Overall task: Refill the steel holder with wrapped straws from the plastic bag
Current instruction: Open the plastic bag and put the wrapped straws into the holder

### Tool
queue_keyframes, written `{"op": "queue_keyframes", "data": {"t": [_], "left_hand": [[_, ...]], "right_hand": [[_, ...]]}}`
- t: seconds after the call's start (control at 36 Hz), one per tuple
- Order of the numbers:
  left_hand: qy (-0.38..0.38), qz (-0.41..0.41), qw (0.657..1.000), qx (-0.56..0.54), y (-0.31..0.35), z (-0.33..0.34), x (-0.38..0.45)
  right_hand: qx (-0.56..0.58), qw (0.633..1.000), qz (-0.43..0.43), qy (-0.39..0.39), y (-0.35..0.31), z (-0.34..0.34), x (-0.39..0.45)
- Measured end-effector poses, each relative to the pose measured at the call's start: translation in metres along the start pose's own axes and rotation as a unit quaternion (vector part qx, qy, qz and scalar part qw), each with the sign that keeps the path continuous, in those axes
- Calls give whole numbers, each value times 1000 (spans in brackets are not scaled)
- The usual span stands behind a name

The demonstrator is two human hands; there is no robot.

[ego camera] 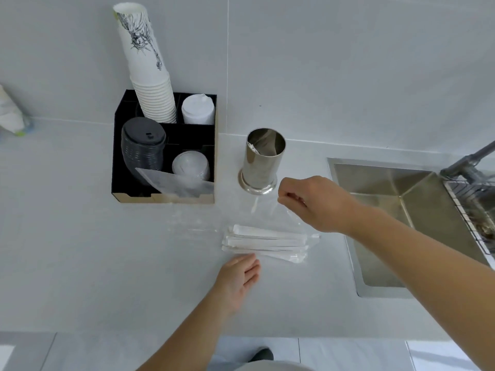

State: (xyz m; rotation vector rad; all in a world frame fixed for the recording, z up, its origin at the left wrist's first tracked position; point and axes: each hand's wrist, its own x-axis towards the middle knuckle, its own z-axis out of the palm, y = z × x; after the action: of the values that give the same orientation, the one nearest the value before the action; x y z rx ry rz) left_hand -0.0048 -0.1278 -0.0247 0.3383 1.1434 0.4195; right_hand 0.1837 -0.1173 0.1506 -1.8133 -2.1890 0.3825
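Though nearly empty, steel holder (261, 162); bagged wrapped straws (265, 242)

- Left hand (239, 278) — bare, with no ring, glove or band showing.
- Right hand (316, 203) — bare as well, nothing worn on the fingers or wrist.
- Both forearms are uncovered as far as they show; no sleeve reaches into view.
- A dark shoe (262, 354) shows at the bottom edge, beside a strip of pale grey clothing (270, 366).

Pale tiled wall (348, 62) behind a white counter (80, 250) with inset steel sink (388, 210).
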Motion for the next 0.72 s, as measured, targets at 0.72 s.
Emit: {"op": "queue_keyframes", "data": {"t": [0.72], "left_hand": [[-282,180,921,-199,91,60,-14]], "right_hand": [[11,990,-65,123,-39,-130,27]]}}
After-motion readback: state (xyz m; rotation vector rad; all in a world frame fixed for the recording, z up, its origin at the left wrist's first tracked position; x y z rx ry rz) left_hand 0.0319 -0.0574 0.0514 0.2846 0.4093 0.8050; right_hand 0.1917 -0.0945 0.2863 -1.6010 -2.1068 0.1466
